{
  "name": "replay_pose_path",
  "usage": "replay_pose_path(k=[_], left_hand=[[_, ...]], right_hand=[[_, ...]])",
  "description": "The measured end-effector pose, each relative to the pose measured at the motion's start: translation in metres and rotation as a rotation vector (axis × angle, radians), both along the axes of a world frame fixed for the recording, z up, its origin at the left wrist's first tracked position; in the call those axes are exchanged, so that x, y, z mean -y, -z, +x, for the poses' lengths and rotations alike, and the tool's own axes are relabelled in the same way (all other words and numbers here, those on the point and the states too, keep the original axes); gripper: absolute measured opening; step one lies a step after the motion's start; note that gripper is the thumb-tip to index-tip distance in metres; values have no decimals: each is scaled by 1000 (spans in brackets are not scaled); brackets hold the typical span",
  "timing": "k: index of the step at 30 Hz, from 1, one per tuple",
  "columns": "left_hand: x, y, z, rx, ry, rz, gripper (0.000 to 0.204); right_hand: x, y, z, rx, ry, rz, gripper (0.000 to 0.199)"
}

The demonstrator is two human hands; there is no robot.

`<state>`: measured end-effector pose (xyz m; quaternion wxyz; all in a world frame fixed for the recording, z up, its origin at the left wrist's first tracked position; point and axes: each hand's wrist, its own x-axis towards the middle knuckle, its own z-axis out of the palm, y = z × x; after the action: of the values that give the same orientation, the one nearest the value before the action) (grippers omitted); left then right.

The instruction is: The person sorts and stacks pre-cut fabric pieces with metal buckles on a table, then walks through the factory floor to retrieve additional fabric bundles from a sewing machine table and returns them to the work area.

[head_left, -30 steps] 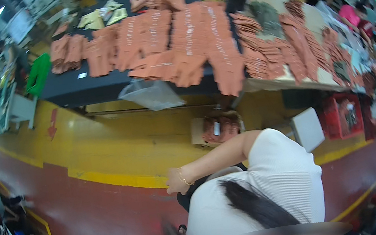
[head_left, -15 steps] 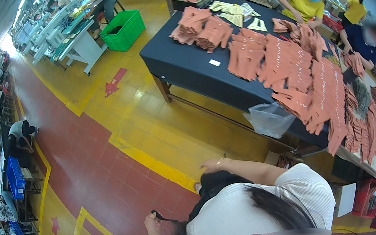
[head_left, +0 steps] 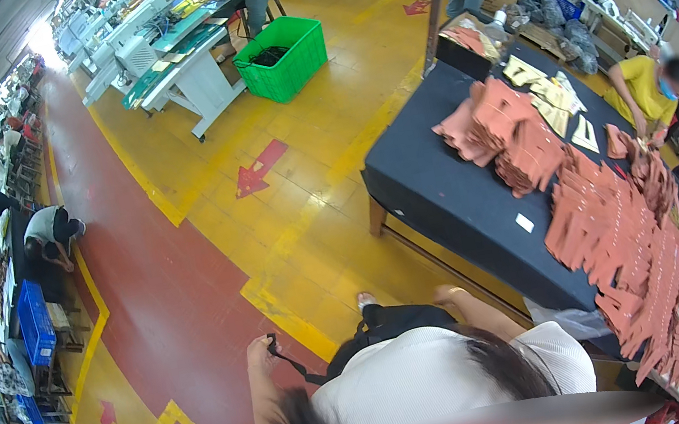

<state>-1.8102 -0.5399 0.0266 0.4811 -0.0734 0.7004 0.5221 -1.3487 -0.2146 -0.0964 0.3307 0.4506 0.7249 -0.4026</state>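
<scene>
Left hand (head_left: 259, 353): I have it out to the wearer's left, fingers curled in and nearly closed on one end of a black strap.
Black strap (head_left: 299, 365): it slants down and right from that hand to the black cloth (head_left: 408, 319) at the waist, well apart from the bench, seen against the red walkway (head_left: 137, 248).
Right hand (head_left: 447, 294): just beyond the right end of the black cloth, on the side toward the bench's near edge. It is blurred — I cannot tell how far its fingers are open or whether they hold anything.
Bench (head_left: 452, 183): dark-covered, its left corner pointing at the yellow floor.
Salmon stacks (head_left: 504, 115): piled inward from the bench's left end.
Salmon rows (head_left: 624, 225): overlapping pieces with small pale marks, running toward the right end and the near edge.
Cream pieces (head_left: 554, 101): flat by the far edge, beside the stacks.
White slip (head_left: 525, 223): on the dark cover, between the rows and the near edge.
Clear plastic bag (head_left: 566, 321): hanging at the near edge, toward the right.
Co-worker in yellow (head_left: 634, 92): beyond the far edge — head bent over the work.
Green crate (head_left: 285, 72): on the floor, well off the left corner, dark material inside.
Red arrow (head_left: 261, 169): on the yellow floor between crate and bench.
</scene>
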Motion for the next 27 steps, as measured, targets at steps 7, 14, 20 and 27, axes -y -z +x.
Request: replay_pose_path(k=[7,14,20,27], left_hand=[[-179,6,-162,-64,-1,-56,27],[-411,12,-343,-92,210,-147,27],[-628,-9,-470,-34,506,-32,21],[-916,39,-489,33,821,-33,22]], right_hand=[[-172,-119,-367,-651,-318,248,40],[-381,-131,-499,-660,71,286,41],[-451,-22,-400,-163,471,133,40],[-448,94,-344,162,378,-9,32]])
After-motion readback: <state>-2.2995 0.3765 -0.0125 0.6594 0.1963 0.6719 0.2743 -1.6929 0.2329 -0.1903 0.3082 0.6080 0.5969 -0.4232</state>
